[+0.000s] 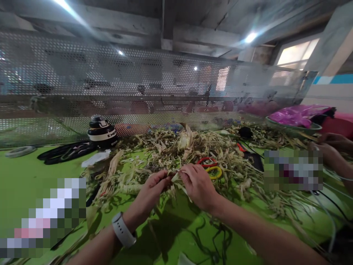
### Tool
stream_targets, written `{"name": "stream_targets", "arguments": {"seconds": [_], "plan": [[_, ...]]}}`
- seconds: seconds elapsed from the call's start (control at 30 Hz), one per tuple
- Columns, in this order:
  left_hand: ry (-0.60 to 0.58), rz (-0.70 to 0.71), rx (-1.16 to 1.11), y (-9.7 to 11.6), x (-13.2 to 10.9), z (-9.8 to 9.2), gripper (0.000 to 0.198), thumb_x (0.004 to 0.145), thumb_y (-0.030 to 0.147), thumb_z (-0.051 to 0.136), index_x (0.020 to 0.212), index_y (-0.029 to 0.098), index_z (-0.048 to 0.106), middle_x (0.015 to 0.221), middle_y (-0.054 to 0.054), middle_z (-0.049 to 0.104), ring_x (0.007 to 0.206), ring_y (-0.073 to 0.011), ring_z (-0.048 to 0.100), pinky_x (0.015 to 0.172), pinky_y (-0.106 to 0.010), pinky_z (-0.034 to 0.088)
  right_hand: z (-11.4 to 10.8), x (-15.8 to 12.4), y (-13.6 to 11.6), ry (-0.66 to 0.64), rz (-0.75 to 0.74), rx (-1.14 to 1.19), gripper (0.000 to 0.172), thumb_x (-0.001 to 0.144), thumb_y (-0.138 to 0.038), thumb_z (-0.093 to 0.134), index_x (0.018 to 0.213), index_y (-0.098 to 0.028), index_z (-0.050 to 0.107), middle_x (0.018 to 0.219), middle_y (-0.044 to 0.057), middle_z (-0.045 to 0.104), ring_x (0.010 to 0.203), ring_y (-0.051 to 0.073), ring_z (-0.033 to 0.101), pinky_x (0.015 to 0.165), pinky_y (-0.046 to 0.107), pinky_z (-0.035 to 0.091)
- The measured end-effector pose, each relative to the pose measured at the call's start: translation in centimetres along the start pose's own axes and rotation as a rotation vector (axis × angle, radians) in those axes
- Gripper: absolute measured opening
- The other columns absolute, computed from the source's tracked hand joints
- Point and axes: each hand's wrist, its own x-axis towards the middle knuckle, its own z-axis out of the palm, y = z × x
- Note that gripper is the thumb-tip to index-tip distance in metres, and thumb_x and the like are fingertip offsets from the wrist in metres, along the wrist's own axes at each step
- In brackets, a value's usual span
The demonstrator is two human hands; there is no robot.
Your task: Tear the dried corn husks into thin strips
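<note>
My left hand point(151, 190) and my right hand point(199, 186) meet over the near edge of a heap of dry corn husks point(165, 147). Both are closed, fingertips pinching a pale strip of corn husk point(176, 178) between them. Part of the strip hangs below the fingers of my right hand. Just beyond that hand, a red loop point(206, 161) and a yellow loop point(214, 172) stick out of the heap, like scissor handles; any blades are hidden. A larger husk bundle point(186, 141) stands up from the middle of the pile.
The green table point(173, 235) carries scattered husk strips. At the left are a black bottle point(102, 132), a black cord coil point(66, 151) and a white tape roll point(20, 151). A perforated metal screen point(154, 81) stands behind. Another person's hand point(331, 151) is at the right, near a basin point(292, 125).
</note>
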Motion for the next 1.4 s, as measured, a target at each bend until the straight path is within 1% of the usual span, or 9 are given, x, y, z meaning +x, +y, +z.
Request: {"name": "stream_targets", "arguments": {"seconds": [0.2, 0.4, 0.5, 0.63, 0.8, 0.93, 1.0, 1.2, 1.4], "plan": [[0.181, 0.031, 0.075, -0.1, -0.5, -0.3, 0.022, 0.065, 0.035, 0.062, 0.08, 0.02, 0.066, 0.102, -0.004, 0.062, 0.093, -0.0211, 0.054, 0.075, -0.026, 0.045, 0.4, -0.1, 0.1, -0.114, 0.274, 0.246, 0.021, 0.091, -0.029, 0.036, 0.087, -0.017, 0.053, 0.065, 0.001, 0.058, 0.056, 0.013, 0.051, 0.055, 0.022, 0.035], [-0.056, 0.073, 0.166, -0.2, 0.2, -0.2, 0.026, 0.067, 0.04, 0.067, 0.077, 0.016, 0.064, 0.07, 0.001, 0.059, 0.063, -0.0114, 0.049, 0.056, -0.019, 0.039, 0.6, -0.1, -0.1, -0.091, 0.359, 0.424, 0.021, 0.089, -0.032, 0.039, 0.079, -0.018, 0.052, 0.06, -0.003, 0.05, 0.052, 0.011, 0.044, 0.05, 0.021, 0.03], [-0.046, 0.016, 0.043, -0.6, 0.5, -0.6, 0.026, 0.065, 0.038, 0.07, 0.077, 0.016, 0.064, 0.071, 0.0, 0.06, 0.062, -0.0099, 0.049, 0.055, -0.017, 0.039, 0.8, -0.1, 0.1, -0.087, 0.442, 0.626, 0.018, 0.087, -0.035, 0.043, 0.091, -0.019, 0.05, 0.055, -0.006, 0.045, 0.046, 0.009, 0.039, 0.044, 0.02, 0.027], [-0.003, -0.08, -0.151, -1.3, 1.0, -1.3, 0.023, 0.063, 0.033, 0.073, 0.072, 0.016, 0.061, 0.064, 0.003, 0.058, 0.054, -0.0065, 0.048, 0.049, -0.015, 0.036, 0.5, 0.3, 0.1, -0.057, 0.492, 0.905, 0.04, 0.083, -0.034, 0.054, 0.118, -0.021, 0.042, 0.053, -0.009, 0.043, 0.043, 0.007, 0.036, 0.042, 0.018, 0.03], [-0.025, -0.128, -0.233, -1.2, 1.2, -1.4, 0.025, 0.06, 0.031, 0.076, 0.066, 0.014, 0.059, 0.058, 0.004, 0.056, 0.048, -0.0047, 0.046, 0.046, -0.014, 0.035, -0.5, 0.6, -0.5, -0.147, 0.449, 1.117, 0.021, 0.07, -0.03, 0.069, 0.084, -0.016, 0.063, 0.072, -0.001, 0.057, 0.059, 0.007, 0.05, 0.054, 0.019, 0.041], [-0.095, -0.126, -0.247, -0.7, 0.9, -1.1, 0.024, 0.064, 0.033, 0.073, 0.07, 0.015, 0.059, 0.059, 0.003, 0.055, 0.049, -0.0056, 0.046, 0.047, -0.015, 0.036, -0.7, 0.4, -0.4, -0.221, 0.408, 1.195, 0.039, 0.067, -0.024, 0.072, 0.104, -0.02, 0.06, 0.09, 0.001, 0.06, 0.075, 0.011, 0.056, 0.07, 0.024, 0.047], [-0.118, -0.117, -0.24, -0.6, 0.8, -1.0, 0.022, 0.066, 0.032, 0.072, 0.074, 0.015, 0.06, 0.064, 0.002, 0.057, 0.052, -0.0061, 0.047, 0.05, -0.016, 0.037, -0.6, 0.4, -0.1, -0.162, 0.357, 1.142, 0.032, 0.071, -0.024, 0.068, 0.102, -0.021, 0.062, 0.09, 0.002, 0.059, 0.079, 0.012, 0.056, 0.072, 0.025, 0.046], [-0.15, -0.065, -0.142, -0.8, 0.7, -1.0, 0.023, 0.068, 0.035, 0.07, 0.079, 0.016, 0.064, 0.065, 0.003, 0.056, 0.054, -0.006, 0.044, 0.052, -0.016, 0.035, -0.8, 1.0, 0.4, -0.017, 0.296, 1.021, 0.017, 0.074, -0.034, 0.066, 0.074, -0.017, 0.067, 0.086, 0.003, 0.053, 0.078, 0.012, 0.052, 0.07, 0.024, 0.046], [-0.151, 0.024, -0.056, -0.5, 0.5, -0.5, 0.027, 0.069, 0.038, 0.068, 0.086, 0.017, 0.066, 0.08, -0.002, 0.065, 0.076, -0.0143, 0.055, 0.073, -0.024, 0.042, -0.7, 1.0, -0.1, -0.281, 0.592, 1.216, 0.025, 0.074, -0.04, 0.064, 0.075, -0.016, 0.056, 0.06, -0.005, 0.054, 0.039, 0.003, 0.043, 0.038, 0.016, 0.038]]}}
